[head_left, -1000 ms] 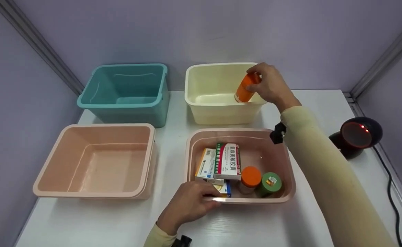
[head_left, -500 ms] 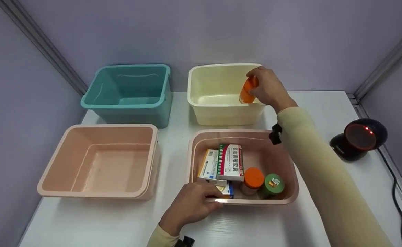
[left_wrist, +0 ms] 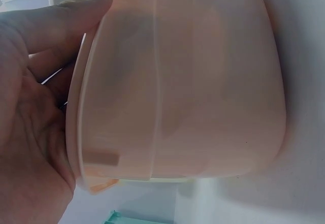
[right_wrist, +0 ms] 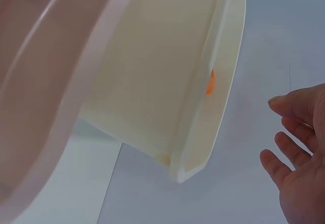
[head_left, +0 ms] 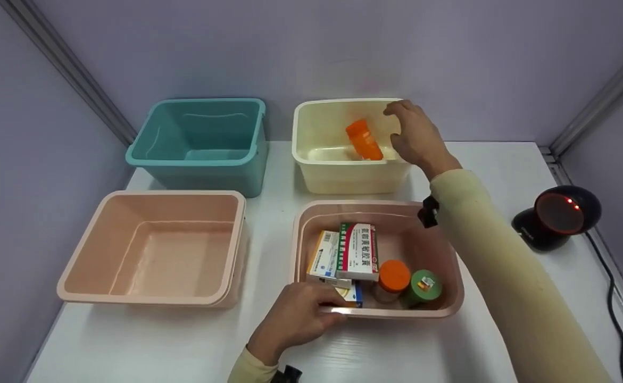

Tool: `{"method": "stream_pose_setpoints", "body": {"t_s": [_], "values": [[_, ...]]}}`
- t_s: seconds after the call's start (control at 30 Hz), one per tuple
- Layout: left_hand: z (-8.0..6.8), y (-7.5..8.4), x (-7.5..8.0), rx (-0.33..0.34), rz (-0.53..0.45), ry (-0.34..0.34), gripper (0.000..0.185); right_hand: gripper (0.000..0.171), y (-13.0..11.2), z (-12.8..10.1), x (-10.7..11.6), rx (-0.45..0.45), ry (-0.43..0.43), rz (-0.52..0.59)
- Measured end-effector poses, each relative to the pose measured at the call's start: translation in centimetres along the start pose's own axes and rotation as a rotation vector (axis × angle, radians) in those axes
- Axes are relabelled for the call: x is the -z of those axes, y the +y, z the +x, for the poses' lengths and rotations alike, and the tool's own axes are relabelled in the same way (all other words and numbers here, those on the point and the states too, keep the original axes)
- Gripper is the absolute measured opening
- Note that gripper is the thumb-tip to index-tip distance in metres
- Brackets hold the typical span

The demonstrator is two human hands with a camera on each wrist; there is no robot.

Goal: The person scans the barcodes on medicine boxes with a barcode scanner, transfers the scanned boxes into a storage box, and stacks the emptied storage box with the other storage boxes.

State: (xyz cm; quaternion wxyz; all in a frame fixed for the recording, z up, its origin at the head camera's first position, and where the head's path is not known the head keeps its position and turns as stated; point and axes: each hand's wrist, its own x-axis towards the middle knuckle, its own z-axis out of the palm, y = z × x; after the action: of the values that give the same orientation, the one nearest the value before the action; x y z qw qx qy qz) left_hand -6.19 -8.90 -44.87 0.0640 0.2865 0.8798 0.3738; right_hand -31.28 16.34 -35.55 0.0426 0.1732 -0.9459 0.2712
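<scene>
the right hand (head_left: 417,139) hangs over the far right corner of the cream tub (head_left: 343,181), its grip spread, fingers relaxed and holding nothing; the right wrist view shows the same loose fingers (right_wrist: 299,148) apart from the tub's rim. the orange bottle (head_left: 363,139) is inside that cream tub, tilted, cap end up and leaning left, just beside the hand but clear of it. it looks a touch blurred, so i can't say whether it rests on the tub floor or is in the air. through the tub wall in the right wrist view only a small orange patch shows.

the left hand (head_left: 295,319) grips the near rim of the pink tub (head_left: 449,298) at the front right of the white tabletop (head_left: 130,346), fingers curled over the edge and thumb against the outer wall, as the left wrist view shows up close. in that tub lie a red and green medicine box (head_left: 358,250) on top of a blue and yellow box (head_left: 322,254), with an orange-capped jar (head_left: 393,276) and a green-capped jar (head_left: 423,284) standing next to each other near the front wall.

to the left sit an empty-looking pink tub (head_left: 151,250) and, behind it, a teal tub (head_left: 199,143). a black barcode scanner (head_left: 556,215) with a red glowing face stands at the right edge of the tabletop, its cable trailing toward the front.
</scene>
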Motion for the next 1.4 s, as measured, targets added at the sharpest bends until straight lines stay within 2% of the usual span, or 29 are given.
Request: {"method": "stream_pose_setpoints", "body": {"t_s": [0.63,0.9,1.4], "values": [[0.2,-0.4,0.2,0.011,-0.004,0.001,0.01,0.045,0.9,-1.6,1.3,-0.008,-0.021,0.096],[0.2,-0.5,0.3,0.005,-0.005,0.002,0.011,0.045,1.0,-2.7,1.1,-0.046,-0.056,0.153],[0.4,-0.6,0.4,-0.02,-0.002,0.011,0.009,0.039,0.7,-6.2,1.1,0.025,-0.118,0.303]]}}
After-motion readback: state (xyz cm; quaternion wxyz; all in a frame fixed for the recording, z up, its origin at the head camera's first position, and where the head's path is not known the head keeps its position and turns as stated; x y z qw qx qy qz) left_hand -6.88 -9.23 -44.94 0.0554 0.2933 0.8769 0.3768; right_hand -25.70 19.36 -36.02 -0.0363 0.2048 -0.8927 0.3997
